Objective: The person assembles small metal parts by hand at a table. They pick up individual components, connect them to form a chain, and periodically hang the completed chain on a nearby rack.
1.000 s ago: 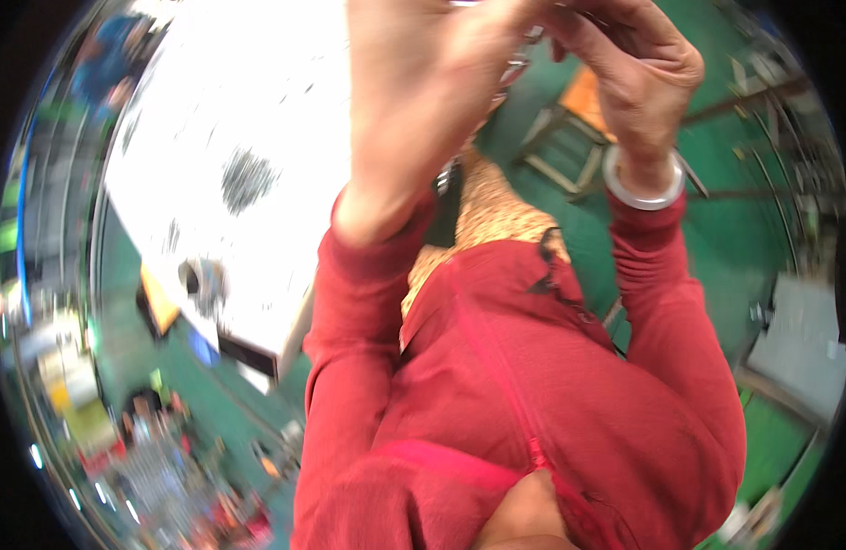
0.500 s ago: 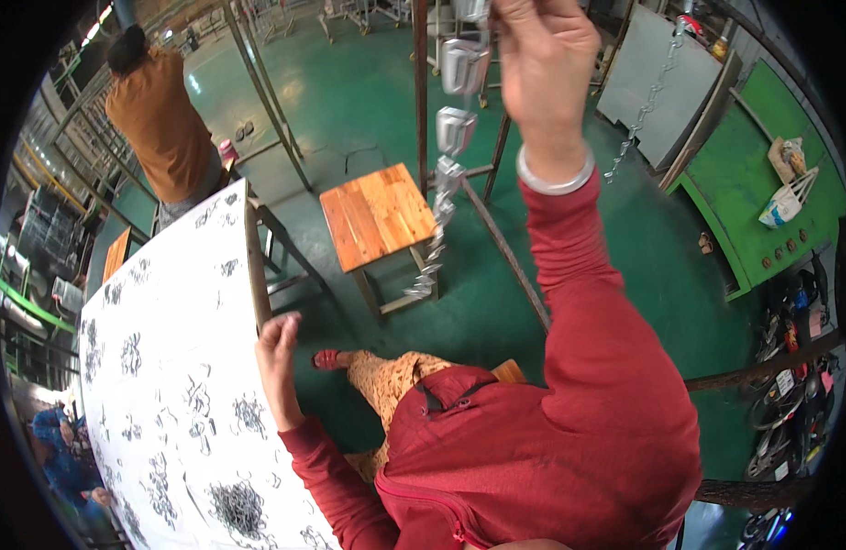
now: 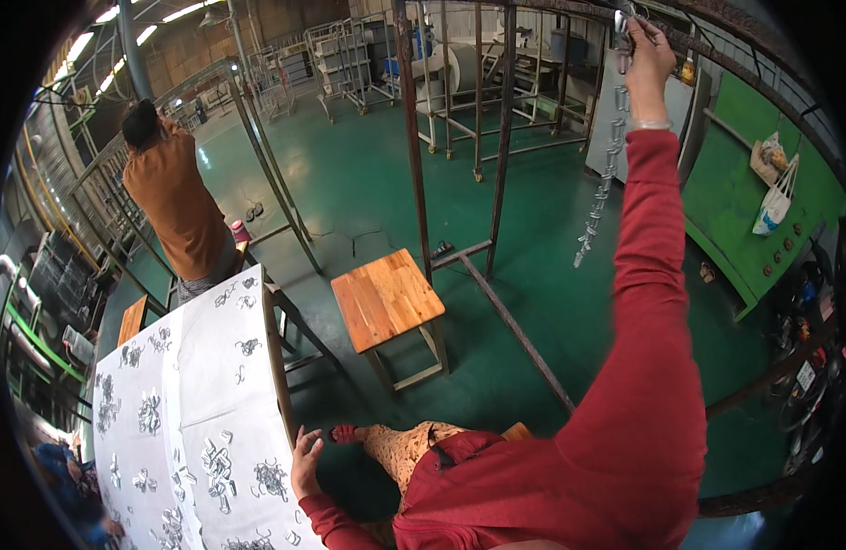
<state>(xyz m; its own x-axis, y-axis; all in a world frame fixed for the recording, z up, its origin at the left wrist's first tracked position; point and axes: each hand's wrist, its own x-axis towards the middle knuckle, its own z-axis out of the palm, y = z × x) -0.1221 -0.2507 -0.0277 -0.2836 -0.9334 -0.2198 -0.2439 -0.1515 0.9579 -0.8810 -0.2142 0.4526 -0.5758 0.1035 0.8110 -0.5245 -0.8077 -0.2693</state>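
Note:
My right hand (image 3: 650, 78) is raised high at the upper right, beside a dark overhead bar (image 3: 693, 41). Its fingers are closed on the top of a chain of shiny metal links (image 3: 602, 188), which dangles in a slightly slanting line. Low down, my left hand (image 3: 306, 463) hovers by the table's edge, fingers loosely bent and apart, holding nothing. The white-covered table (image 3: 219, 367) carries scattered heaps of small bent metal pieces (image 3: 218, 469).
A wooden stool (image 3: 389, 298) stands ahead, beside the rusty frame's upright (image 3: 414, 137) and slanting floor bar (image 3: 519, 330). At the far left, a person in a brown top (image 3: 177, 202) faces away. A green panel (image 3: 744, 174) with hanging bags is at right.
My right hand has moved right and up to the overhead bar with the chain. My left hand's fingers have loosened. The view has tilted up.

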